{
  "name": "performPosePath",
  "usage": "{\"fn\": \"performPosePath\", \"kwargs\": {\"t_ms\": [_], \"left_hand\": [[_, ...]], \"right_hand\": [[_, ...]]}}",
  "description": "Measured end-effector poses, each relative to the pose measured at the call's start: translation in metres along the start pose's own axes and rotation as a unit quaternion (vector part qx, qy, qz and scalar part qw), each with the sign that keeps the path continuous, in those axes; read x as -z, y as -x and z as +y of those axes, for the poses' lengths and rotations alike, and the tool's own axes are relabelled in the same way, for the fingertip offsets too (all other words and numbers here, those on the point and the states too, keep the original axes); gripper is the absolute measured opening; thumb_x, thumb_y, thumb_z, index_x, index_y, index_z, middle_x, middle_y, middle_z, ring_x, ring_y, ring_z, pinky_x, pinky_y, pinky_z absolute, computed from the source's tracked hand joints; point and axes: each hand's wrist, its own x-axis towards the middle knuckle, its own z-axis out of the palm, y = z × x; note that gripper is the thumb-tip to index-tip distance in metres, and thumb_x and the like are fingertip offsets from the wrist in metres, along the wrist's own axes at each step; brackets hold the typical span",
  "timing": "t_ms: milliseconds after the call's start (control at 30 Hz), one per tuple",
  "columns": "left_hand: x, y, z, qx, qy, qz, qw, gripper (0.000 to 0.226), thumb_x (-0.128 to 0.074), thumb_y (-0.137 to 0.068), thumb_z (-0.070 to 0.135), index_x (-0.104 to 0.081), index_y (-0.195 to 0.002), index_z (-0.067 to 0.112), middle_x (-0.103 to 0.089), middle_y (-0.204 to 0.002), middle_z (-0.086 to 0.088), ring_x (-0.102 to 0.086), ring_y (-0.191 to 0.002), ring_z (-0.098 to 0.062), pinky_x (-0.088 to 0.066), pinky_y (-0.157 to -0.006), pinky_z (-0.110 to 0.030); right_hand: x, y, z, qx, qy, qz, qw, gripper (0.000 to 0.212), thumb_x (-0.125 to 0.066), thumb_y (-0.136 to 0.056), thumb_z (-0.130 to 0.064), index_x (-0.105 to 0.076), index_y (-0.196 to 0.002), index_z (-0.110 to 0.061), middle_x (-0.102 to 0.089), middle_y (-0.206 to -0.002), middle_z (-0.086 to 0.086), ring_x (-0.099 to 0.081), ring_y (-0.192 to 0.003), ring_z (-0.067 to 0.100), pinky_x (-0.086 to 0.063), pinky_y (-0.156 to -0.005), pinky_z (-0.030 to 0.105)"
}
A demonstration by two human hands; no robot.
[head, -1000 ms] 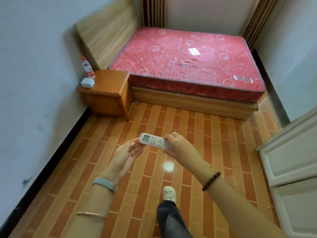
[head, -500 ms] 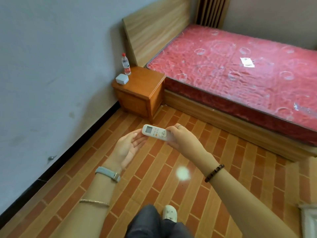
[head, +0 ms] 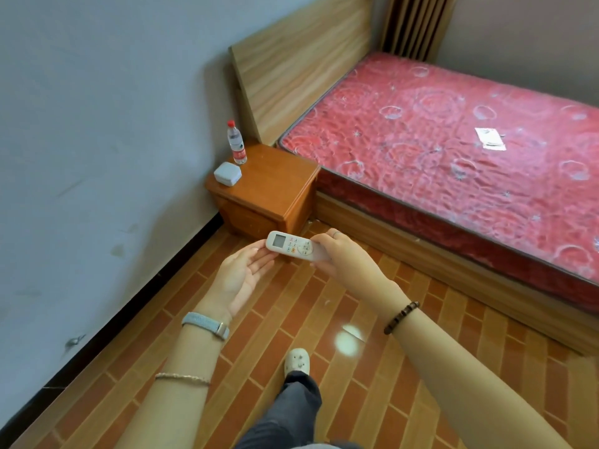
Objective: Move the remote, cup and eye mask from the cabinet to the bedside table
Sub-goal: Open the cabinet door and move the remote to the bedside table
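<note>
Brick-pattern floor (head: pixel 470 303); bedside table (head: pixel 275 176) beside bed (head: pixel 453 140). Right hand (head: pixel 346 257) fingers clamped on remote (head: pixel 290 246); left hand (head: pixel 241 277) fingers straight beneath.

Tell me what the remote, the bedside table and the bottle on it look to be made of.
Remote: white plastic by the look, matte moulded shell with a grey screen and small coloured buttons.
Bedside table: wood or wood veneer, orange-brown, with a sheen on its top.
Bottle: probably clear plastic; see-through body, red cap, red label.
</note>
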Motion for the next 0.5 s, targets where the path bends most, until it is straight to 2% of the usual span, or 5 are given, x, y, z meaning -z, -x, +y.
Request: {"fn": "performPosePath", "kwargs": {"t_ms": [133,500], "left_hand": [[-0.012,-0.058,0.038,0.01,0.003,-0.011,1.0,0.028,-0.036,-0.1,0.007,-0.057,-0.117,0.001,-0.064,-0.117,-0.018,-0.062,-0.11,-0.025,-0.047,-0.094,-0.036],[-0.055,-0.193,0.093,0.034,-0.041,-0.047,0.997,0.034,-0.036,-0.101,0.015,-0.051,-0.13,0.005,-0.065,-0.12,-0.012,-0.06,-0.114,-0.023,-0.04,-0.105,-0.04]], "right_hand": [[0.022,-0.062,0.014,-0.005,0.005,0.006,1.0,0.049,-0.068,-0.087,-0.031,-0.051,-0.131,-0.017,-0.052,-0.118,0.002,-0.055,-0.104,0.019,-0.053,-0.086,0.036],[0.061,-0.188,0.079,-0.011,-0.015,0.027,0.999,0.05,-0.07,-0.085,-0.031,-0.052,-0.13,-0.02,-0.052,-0.116,-0.001,-0.054,-0.104,0.017,-0.052,-0.081,0.036]]}}
